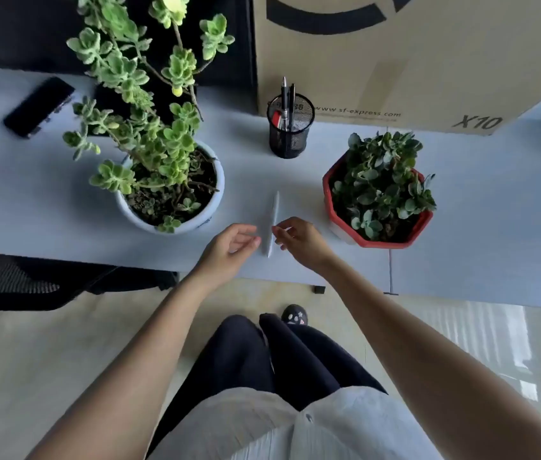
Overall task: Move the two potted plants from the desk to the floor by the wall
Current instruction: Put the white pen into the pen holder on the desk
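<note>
Two potted plants stand on the pale desk (13,200). On the left is a tall, light green succulent in a round white pot (211,207). To the right, a shorter dark green plant fills a red octagonal pot (339,210). My left hand (229,249) hovers over the desk's front edge between the pots, fingers loosely curled and holding nothing. My right hand (302,242) is beside it, also empty with fingers apart, just left of the red pot. Neither hand touches a pot.
A white pen (272,224) lies on the desk between my hands. Behind stand a black mesh pen holder (290,134), a large cardboard box (412,61) and a black phone (38,106). A black chair (13,280) sits at the left. Light floor lies below.
</note>
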Action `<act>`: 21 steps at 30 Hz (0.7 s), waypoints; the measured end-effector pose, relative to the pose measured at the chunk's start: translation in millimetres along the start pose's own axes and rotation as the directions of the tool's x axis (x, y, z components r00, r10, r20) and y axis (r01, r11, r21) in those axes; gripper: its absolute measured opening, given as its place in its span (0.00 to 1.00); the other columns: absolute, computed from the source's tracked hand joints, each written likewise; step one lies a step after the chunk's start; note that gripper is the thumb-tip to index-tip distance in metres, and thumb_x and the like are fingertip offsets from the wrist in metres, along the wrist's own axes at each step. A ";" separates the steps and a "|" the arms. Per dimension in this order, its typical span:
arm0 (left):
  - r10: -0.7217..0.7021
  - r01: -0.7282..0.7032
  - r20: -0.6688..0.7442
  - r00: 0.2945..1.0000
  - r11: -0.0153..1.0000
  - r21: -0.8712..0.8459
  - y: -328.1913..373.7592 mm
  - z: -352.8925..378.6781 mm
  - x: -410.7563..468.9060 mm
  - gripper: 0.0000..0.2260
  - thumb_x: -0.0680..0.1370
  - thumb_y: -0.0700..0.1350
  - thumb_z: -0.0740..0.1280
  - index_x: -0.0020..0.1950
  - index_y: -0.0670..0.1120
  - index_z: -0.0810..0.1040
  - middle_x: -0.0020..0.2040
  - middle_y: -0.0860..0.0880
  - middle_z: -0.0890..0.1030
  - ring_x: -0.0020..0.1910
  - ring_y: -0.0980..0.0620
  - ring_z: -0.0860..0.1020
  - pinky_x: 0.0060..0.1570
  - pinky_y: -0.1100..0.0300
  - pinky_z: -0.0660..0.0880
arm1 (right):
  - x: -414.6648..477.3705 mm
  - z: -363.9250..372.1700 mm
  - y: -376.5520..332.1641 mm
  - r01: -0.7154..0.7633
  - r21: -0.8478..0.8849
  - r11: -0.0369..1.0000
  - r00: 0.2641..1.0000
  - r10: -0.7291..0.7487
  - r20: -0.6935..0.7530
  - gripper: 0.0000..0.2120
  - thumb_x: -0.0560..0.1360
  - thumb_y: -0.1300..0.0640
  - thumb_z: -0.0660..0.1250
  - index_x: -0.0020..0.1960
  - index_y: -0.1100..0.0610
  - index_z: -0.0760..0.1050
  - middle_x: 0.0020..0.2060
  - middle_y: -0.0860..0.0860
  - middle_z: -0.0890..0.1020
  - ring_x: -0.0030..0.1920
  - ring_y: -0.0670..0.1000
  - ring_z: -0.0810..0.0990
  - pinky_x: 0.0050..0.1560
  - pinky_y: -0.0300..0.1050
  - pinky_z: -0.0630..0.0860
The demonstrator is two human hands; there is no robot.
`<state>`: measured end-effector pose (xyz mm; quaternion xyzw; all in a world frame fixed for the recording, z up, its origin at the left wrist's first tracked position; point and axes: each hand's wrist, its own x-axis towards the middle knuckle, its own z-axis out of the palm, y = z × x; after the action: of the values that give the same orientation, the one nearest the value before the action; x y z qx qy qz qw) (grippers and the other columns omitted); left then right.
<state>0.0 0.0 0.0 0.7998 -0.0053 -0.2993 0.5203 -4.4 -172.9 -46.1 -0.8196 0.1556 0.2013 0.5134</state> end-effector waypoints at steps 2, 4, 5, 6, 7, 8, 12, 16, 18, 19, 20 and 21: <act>-0.010 0.009 -0.039 0.999 1.000 -0.012 -2.4 0.8 -0.4 0.14 0.78 0.45 0.64 0.62 0.44 0.73 0.56 0.48 0.78 0.58 0.52 0.76 0.54 0.72 0.68 | 4.1 1.2 -2.7 -0.025 -0.080 0.996 1.000 0.023 -0.020 0.09 0.75 0.45 0.64 0.45 0.52 0.74 0.45 0.57 0.84 0.45 0.57 0.82 0.44 0.47 0.76; -0.028 0.027 -0.051 0.998 0.999 -0.022 -5.4 3.6 -2.1 0.14 0.78 0.46 0.64 0.62 0.44 0.74 0.58 0.46 0.78 0.58 0.51 0.76 0.56 0.68 0.68 | 7.9 3.7 -4.6 -0.082 -0.110 0.991 0.996 0.080 -0.026 0.11 0.75 0.44 0.63 0.45 0.52 0.74 0.47 0.57 0.84 0.46 0.58 0.81 0.45 0.47 0.75; -0.040 0.038 -0.054 0.998 0.999 -0.037 -7.7 4.2 -1.3 0.14 0.78 0.46 0.64 0.62 0.44 0.74 0.58 0.46 0.79 0.59 0.51 0.76 0.57 0.66 0.68 | 11.1 5.1 -5.9 -0.106 -0.124 0.987 0.994 0.105 -0.021 0.12 0.75 0.44 0.63 0.46 0.53 0.75 0.48 0.57 0.84 0.47 0.58 0.81 0.47 0.48 0.76; -0.048 0.045 -0.062 0.997 0.998 -0.050 -9.0 4.6 -0.3 0.13 0.77 0.46 0.64 0.62 0.45 0.74 0.58 0.46 0.79 0.59 0.51 0.76 0.58 0.64 0.68 | 14.0 5.8 -7.9 -0.131 -0.143 0.981 0.991 0.129 -0.025 0.14 0.75 0.43 0.63 0.47 0.54 0.75 0.48 0.56 0.84 0.48 0.58 0.81 0.48 0.48 0.76; -0.051 0.046 -0.069 0.996 0.997 -0.062 -10.4 3.7 2.0 0.13 0.77 0.46 0.65 0.61 0.45 0.74 0.58 0.46 0.79 0.59 0.50 0.76 0.58 0.64 0.68 | 18.5 6.0 -9.9 -0.158 -0.152 0.976 0.987 0.155 -0.031 0.15 0.75 0.43 0.62 0.47 0.54 0.76 0.47 0.56 0.84 0.48 0.58 0.81 0.48 0.49 0.76; -0.047 0.042 -0.072 0.996 0.997 -0.069 -11.5 3.5 3.8 0.13 0.77 0.46 0.65 0.61 0.46 0.74 0.58 0.46 0.79 0.59 0.50 0.76 0.59 0.63 0.68 | 21.3 4.9 -11.4 -0.183 -0.153 0.971 0.983 0.179 -0.037 0.15 0.75 0.43 0.62 0.44 0.55 0.75 0.46 0.56 0.84 0.47 0.58 0.81 0.48 0.49 0.76; -0.064 0.060 -0.048 0.997 0.995 -0.076 -13.6 -1.8 12.9 0.13 0.77 0.47 0.65 0.61 0.47 0.75 0.57 0.47 0.79 0.59 0.52 0.76 0.59 0.63 0.68 | 33.7 4.3 -19.5 -0.270 -0.168 0.948 0.962 0.256 -0.096 0.19 0.75 0.43 0.62 0.32 0.55 0.70 0.38 0.58 0.84 0.41 0.58 0.82 0.42 0.48 0.75; -0.058 0.056 -0.029 0.998 0.996 -0.063 -9.1 -8.1 22.1 0.14 0.77 0.48 0.64 0.62 0.47 0.74 0.58 0.47 0.79 0.59 0.53 0.75 0.58 0.65 0.67 | 42.5 10.0 -23.7 -0.352 -0.198 0.915 0.933 0.325 -0.157 0.22 0.73 0.40 0.64 0.31 0.56 0.73 0.33 0.54 0.83 0.37 0.55 0.82 0.35 0.44 0.72; -0.059 0.057 -0.018 0.998 0.996 -0.062 -8.3 -9.1 25.9 0.14 0.77 0.48 0.64 0.62 0.46 0.74 0.58 0.47 0.79 0.59 0.52 0.76 0.58 0.65 0.67 | 46.0 12.8 -24.7 -0.387 -0.200 0.900 0.917 0.354 -0.183 0.21 0.71 0.39 0.66 0.31 0.56 0.76 0.32 0.53 0.83 0.37 0.55 0.83 0.35 0.43 0.73; -0.059 0.058 -0.012 0.998 0.997 -0.055 -8.1 -9.2 27.5 0.14 0.77 0.48 0.64 0.62 0.46 0.74 0.58 0.47 0.79 0.59 0.52 0.76 0.58 0.64 0.67 | 47.5 13.8 -25.0 -0.400 -0.198 0.895 0.911 0.364 -0.195 0.20 0.71 0.40 0.67 0.32 0.56 0.77 0.31 0.53 0.83 0.37 0.54 0.83 0.33 0.42 0.72; -0.058 0.058 -0.009 0.998 0.997 -0.047 -7.7 -9.1 29.4 0.15 0.77 0.48 0.64 0.63 0.45 0.74 0.58 0.47 0.79 0.59 0.52 0.76 0.58 0.64 0.67 | 49.1 14.5 -24.6 -0.408 -0.196 0.892 0.907 0.370 -0.203 0.19 0.71 0.41 0.67 0.34 0.57 0.78 0.32 0.53 0.83 0.37 0.54 0.83 0.32 0.42 0.70; -0.060 0.060 -0.003 0.998 0.997 -0.042 -7.4 -9.0 30.7 0.15 0.77 0.48 0.64 0.63 0.45 0.74 0.58 0.47 0.79 0.59 0.52 0.76 0.58 0.65 0.67 | 50.6 15.1 -24.8 -0.411 -0.197 0.890 0.904 0.372 -0.210 0.18 0.71 0.42 0.68 0.36 0.57 0.79 0.33 0.53 0.83 0.38 0.54 0.83 0.30 0.41 0.69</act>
<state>27.3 1.0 -18.2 0.7893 0.0260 -0.3129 0.5276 48.5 -151.1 -57.4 -0.8403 0.3353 0.2486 0.3460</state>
